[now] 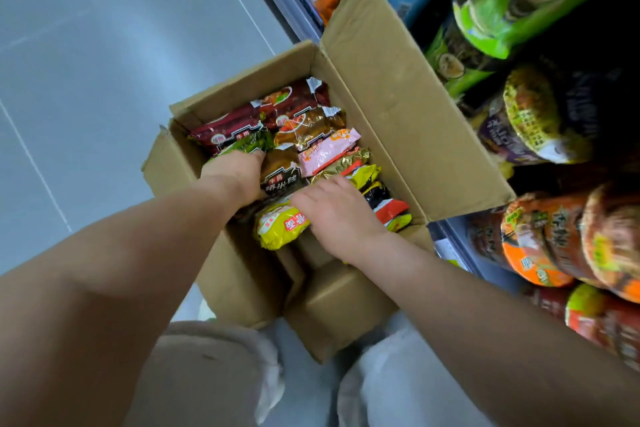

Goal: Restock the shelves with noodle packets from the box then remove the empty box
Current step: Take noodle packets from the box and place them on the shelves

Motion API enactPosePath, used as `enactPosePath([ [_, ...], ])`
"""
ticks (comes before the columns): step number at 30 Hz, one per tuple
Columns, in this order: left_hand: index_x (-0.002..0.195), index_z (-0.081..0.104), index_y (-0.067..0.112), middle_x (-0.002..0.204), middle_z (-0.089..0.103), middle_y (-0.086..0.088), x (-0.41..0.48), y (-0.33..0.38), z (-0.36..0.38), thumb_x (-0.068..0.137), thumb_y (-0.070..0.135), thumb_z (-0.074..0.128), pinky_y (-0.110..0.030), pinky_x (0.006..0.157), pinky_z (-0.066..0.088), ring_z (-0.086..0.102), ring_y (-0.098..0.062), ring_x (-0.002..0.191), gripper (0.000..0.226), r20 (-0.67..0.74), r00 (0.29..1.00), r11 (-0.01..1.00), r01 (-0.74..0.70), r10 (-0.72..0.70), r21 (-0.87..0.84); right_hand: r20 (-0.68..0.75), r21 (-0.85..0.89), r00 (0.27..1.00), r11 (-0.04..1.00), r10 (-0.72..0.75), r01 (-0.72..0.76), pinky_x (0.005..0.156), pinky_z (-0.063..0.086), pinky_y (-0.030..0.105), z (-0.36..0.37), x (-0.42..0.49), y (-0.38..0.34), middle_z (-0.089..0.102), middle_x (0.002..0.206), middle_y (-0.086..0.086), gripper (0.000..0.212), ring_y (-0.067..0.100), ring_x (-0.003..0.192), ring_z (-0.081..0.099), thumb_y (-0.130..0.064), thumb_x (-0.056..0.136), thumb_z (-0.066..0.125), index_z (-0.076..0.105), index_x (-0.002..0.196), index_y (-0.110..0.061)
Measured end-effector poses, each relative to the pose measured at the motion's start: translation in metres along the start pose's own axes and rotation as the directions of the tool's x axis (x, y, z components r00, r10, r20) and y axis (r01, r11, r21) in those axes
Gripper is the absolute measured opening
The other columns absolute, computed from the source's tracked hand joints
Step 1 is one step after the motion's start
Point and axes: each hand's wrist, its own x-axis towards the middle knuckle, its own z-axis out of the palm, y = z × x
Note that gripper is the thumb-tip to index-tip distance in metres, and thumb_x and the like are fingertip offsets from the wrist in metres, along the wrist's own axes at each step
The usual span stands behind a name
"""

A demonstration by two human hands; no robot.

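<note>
An open cardboard box (398,107) stands on the floor against the shelves, its flaps spread. Inside lie several noodle packets: dark red ones (291,102) at the far end, a pink one (327,151), a brown one (282,173) in the middle, a yellow one (282,225) nearest me. My left hand (233,173) reaches into the box's left side, fingers curled down around the brown packet next to a green packet (249,144). My right hand (337,215) lies on the packets at the right, fingers closed on the yellow packet's edge.
Shelves (446,243) on the right hold orange bowl noodles (540,243), a purple bowl (530,121) and green packs (512,7). Grey tiled floor (104,80) lies to the left. My knees in light trousers (214,367) are just below the box.
</note>
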Motion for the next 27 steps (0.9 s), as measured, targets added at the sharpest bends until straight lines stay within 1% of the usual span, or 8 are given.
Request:
enactPosePath([
  [2, 0.135, 0.043, 0.023, 0.112, 0.062, -0.008, -0.029, 0.001, -0.031, 0.079, 0.04, 0.07, -0.037, 0.081, 0.053, 0.06, -0.03, 0.103, 0.065, -0.04, 0.999, 1.0, -0.006, 0.005, -0.012, 0.035, 0.033, 0.995, 0.995, 0.097, -0.098, 0.078, 0.044, 0.041, -0.039, -0.006, -0.01, 0.067, 0.086, 0.009, 0.038, 0.033, 0.084, 0.062, 0.002, 0.061, 0.07, 0.063, 0.096, -0.008],
  [4, 0.132, 0.047, 0.02, 0.109, 0.063, -0.009, -0.06, 0.001, -0.068, 0.078, 0.039, 0.069, -0.035, 0.079, 0.051, 0.06, -0.031, 0.101, 0.061, -0.068, 0.998, 0.999, -0.018, 0.016, -0.03, 0.058, 0.051, 0.981, 0.981, 0.186, -0.189, 0.085, 0.037, 0.039, -0.081, -0.016, -0.02, 0.066, 0.1, 0.009, 0.038, 0.032, 0.099, 0.057, 0.0, 0.074, 0.061, 0.06, 0.11, -0.011],
  [7, 0.134, 0.045, 0.025, 0.109, 0.063, -0.007, -0.126, -0.005, -0.13, 0.077, 0.043, 0.069, -0.033, 0.074, 0.047, 0.06, -0.03, 0.101, 0.064, -0.082, 0.996, 0.998, -0.03, 0.024, -0.062, 0.09, 0.076, 0.952, 0.951, 0.293, -0.3, 0.086, 0.036, 0.037, -0.157, -0.036, -0.037, 0.062, 0.113, 0.007, 0.046, 0.03, 0.109, 0.052, -0.005, 0.083, 0.054, 0.051, 0.126, -0.018],
  [11, 0.14, 0.037, 0.035, 0.112, 0.062, -0.005, -0.234, -0.013, -0.214, 0.078, 0.047, 0.067, -0.032, 0.072, 0.044, 0.058, -0.029, 0.105, 0.07, -0.086, 0.996, 0.991, -0.005, -0.007, -0.136, 0.162, 0.092, 0.922, 0.925, 0.352, -0.37, 0.081, 0.039, 0.038, -0.274, -0.063, -0.067, 0.06, 0.116, 0.007, 0.044, 0.031, 0.109, 0.051, -0.01, 0.086, 0.053, 0.046, 0.128, -0.02],
  [14, 0.142, 0.033, 0.037, 0.113, 0.063, -0.004, -0.305, -0.022, -0.256, 0.079, 0.047, 0.066, -0.034, 0.076, 0.048, 0.058, -0.03, 0.106, 0.072, -0.12, 0.992, 0.982, 0.027, -0.05, -0.187, 0.19, 0.119, 0.889, 0.889, 0.416, -0.441, 0.071, 0.039, 0.036, -0.348, -0.081, -0.09, 0.059, 0.114, 0.008, 0.037, 0.034, 0.102, 0.055, -0.016, 0.089, 0.054, 0.046, 0.125, -0.02],
  [18, 0.142, 0.032, 0.038, 0.112, 0.064, -0.004, -0.381, -0.039, -0.288, 0.078, 0.045, 0.068, -0.038, 0.082, 0.051, 0.059, -0.031, 0.105, 0.074, -0.185, 0.976, 0.963, 0.065, -0.117, -0.263, 0.194, 0.116, 0.893, 0.894, 0.406, -0.432, 0.057, 0.038, 0.033, -0.419, -0.104, -0.12, 0.06, 0.091, 0.009, 0.029, 0.032, 0.076, 0.054, -0.027, 0.093, 0.055, 0.044, 0.118, -0.019],
  [20, 0.141, 0.034, 0.038, 0.112, 0.065, -0.004, -0.405, -0.05, -0.299, 0.077, 0.044, 0.069, -0.041, 0.083, 0.052, 0.059, -0.031, 0.104, 0.073, -0.218, 0.966, 0.95, 0.067, -0.138, -0.303, 0.176, 0.098, 0.903, 0.906, 0.391, -0.412, 0.055, 0.038, 0.033, -0.44, -0.108, -0.136, 0.055, 0.08, 0.006, 0.027, 0.033, 0.075, 0.056, -0.03, 0.092, 0.057, 0.044, 0.112, -0.018],
  [27, 0.141, 0.038, 0.035, 0.117, 0.066, -0.004, -0.451, -0.129, -0.332, 0.077, 0.039, 0.073, -0.038, 0.085, 0.051, 0.06, -0.03, 0.104, 0.073, -0.346, 0.919, 0.884, 0.007, -0.19, -0.468, 0.048, 0.112, 0.913, 0.906, 0.404, -0.407, 0.065, 0.047, 0.037, -0.491, -0.07, -0.207, 0.064, 0.094, 0.01, 0.027, 0.034, 0.088, 0.059, -0.028, 0.087, 0.059, 0.048, 0.111, -0.022],
])
